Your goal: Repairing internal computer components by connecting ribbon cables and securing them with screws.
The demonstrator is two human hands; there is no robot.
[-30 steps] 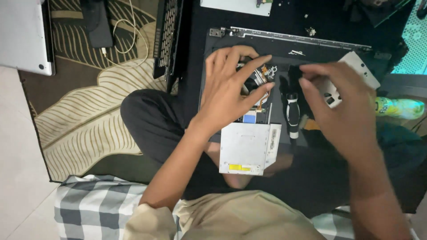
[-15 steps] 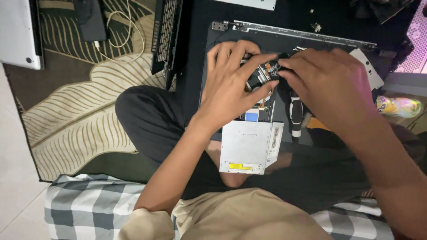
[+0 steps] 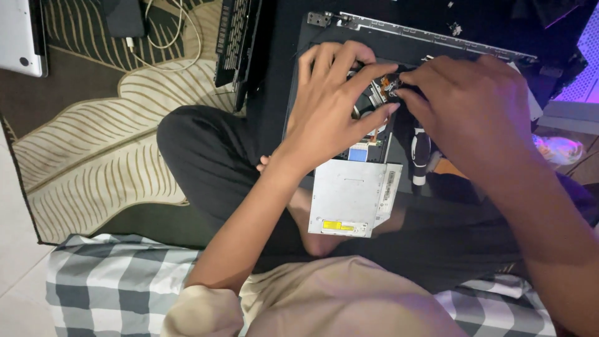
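While pinched: part between fingertips.

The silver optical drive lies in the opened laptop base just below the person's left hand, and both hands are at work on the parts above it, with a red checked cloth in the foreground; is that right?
Not quite: the head view shows a grey-and-white checked cloth, not red. The rest holds.

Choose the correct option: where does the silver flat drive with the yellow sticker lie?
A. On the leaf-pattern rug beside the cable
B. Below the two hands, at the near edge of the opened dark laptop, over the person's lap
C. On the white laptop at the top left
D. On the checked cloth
B: the silver drive lies just below the left hand and right hand, at the near edge of the opened laptop, over the dark trousers.
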